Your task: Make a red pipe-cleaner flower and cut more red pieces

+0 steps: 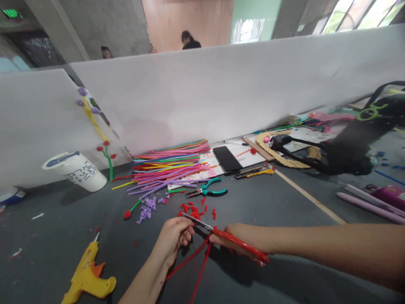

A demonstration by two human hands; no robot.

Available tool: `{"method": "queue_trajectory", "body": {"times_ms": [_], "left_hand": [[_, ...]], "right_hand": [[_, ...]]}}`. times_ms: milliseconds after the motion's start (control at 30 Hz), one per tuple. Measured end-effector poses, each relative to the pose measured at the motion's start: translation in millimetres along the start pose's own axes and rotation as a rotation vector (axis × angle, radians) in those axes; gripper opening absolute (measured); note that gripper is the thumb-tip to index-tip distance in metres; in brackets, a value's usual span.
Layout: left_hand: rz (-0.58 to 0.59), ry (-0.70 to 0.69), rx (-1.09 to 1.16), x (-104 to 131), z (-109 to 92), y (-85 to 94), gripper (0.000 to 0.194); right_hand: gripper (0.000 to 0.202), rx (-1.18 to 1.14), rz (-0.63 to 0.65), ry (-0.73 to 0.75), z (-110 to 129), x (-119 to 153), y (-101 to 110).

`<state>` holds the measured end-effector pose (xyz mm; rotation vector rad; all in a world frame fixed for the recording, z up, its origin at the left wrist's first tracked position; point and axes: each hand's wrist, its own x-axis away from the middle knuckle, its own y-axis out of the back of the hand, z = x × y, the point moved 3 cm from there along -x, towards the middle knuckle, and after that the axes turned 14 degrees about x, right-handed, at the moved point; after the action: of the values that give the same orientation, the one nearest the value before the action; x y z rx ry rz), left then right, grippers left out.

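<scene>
My right hand is closed around scissors with red handles. Their metal blades point left and reach the fingertips of my left hand. That left hand is closed in a pinch on red pipe cleaners, whose long ends trail down toward the table's front edge. The fingers and blades partly hide where the strands are gripped. Just beyond the blades lies a scatter of short red cut pieces. Left of these is a pile of purple cut pieces, beside a green stem with a red ball.
A yellow glue gun lies front left, a tilted white cup behind it. Further back are teal-handled pliers, a bundle of coloured pipe cleaners, a black phone and a yellow cutter. A black backpack stands right.
</scene>
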<state>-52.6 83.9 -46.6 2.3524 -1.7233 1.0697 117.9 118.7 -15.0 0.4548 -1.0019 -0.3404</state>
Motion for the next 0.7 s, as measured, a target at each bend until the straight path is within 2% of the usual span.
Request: {"method": "queue_trajectory", "body": {"times_ms": [167,233,500,633,700], "left_hand": [[-0.002,0.054,0.011,-5,4,1.8,0.01],[0.012,0.058,0.022,-3,3,2.2,0.011],[0.118,0.051,0.107,31,-10,-0.7,0.015],[0.158,0.097,0.135,47,-12,-8.8,0.017],[0.184,0.105,0.121,53,-12,-11.7,0.018]], "right_hand": [[0.05,-0.096,0.106,-0.089,5,8,7],[0.048,-0.114,0.112,-0.107,3,6,8],[0.033,-0.209,-0.193,0.033,2,1,23],[0.013,-0.222,-0.31,0.132,16,5,18],[0.01,-0.234,-0.362,0.177,24,7,13]]}}
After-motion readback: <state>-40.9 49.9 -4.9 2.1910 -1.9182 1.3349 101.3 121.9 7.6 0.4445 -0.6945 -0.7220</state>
